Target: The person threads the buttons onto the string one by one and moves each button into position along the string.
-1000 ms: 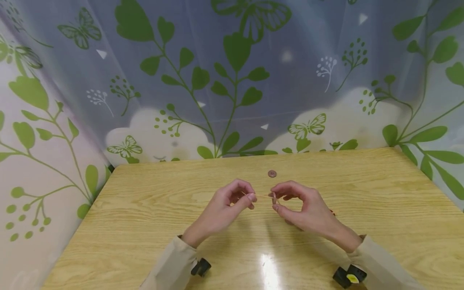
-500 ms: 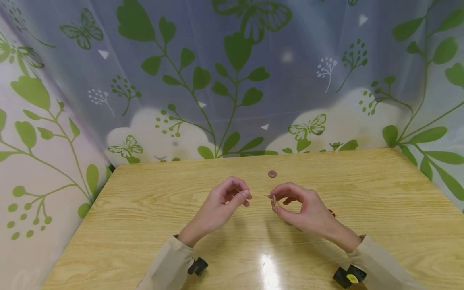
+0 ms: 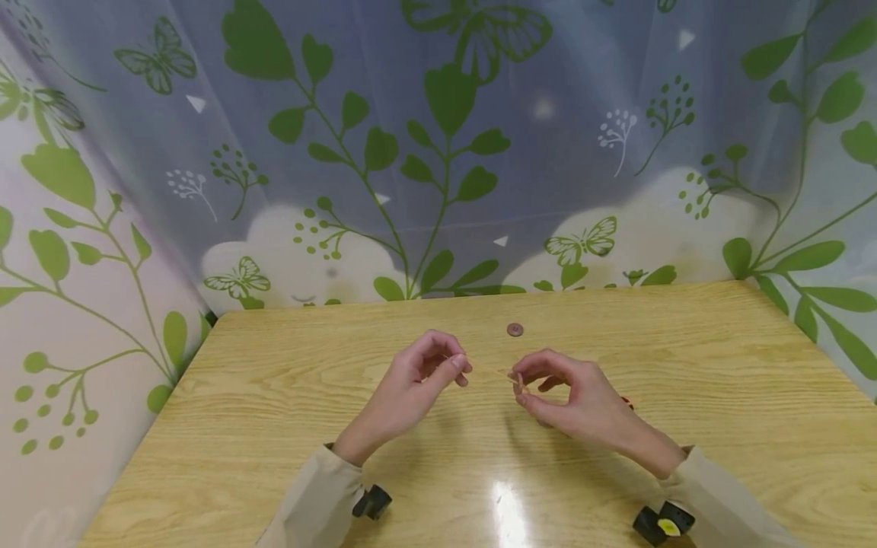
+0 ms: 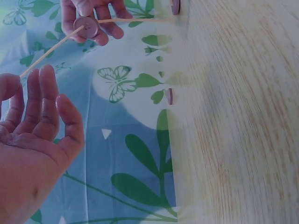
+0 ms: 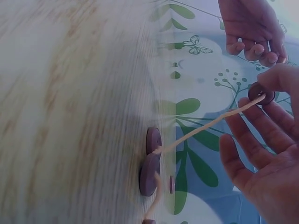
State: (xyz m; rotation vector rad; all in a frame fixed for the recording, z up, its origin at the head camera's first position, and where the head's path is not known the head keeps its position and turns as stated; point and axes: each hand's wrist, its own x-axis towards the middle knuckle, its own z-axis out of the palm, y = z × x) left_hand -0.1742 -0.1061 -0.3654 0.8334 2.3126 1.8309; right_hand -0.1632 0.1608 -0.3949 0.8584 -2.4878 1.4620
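Observation:
My left hand pinches the end of a thin pale-orange string between thumb and index finger, its other fingers loosely bent. The string runs taut to a brown round button and passes through it. Thumb and fingers of my right hand grip this button on edge, above the table. Beyond the button, in the right wrist view, the string slopes down to the table through more brown buttons. In the head view my right hand mostly hides those; only a small reddish bit shows behind it.
A loose brown button lies flat on the wooden table, beyond the hands. A printed curtain with leaves and butterflies hangs along the table's back edge and both sides.
My left hand has moved a little left and away from the right hand, so the string between them is longer. My right hand stays nearly in place, gripping the button.

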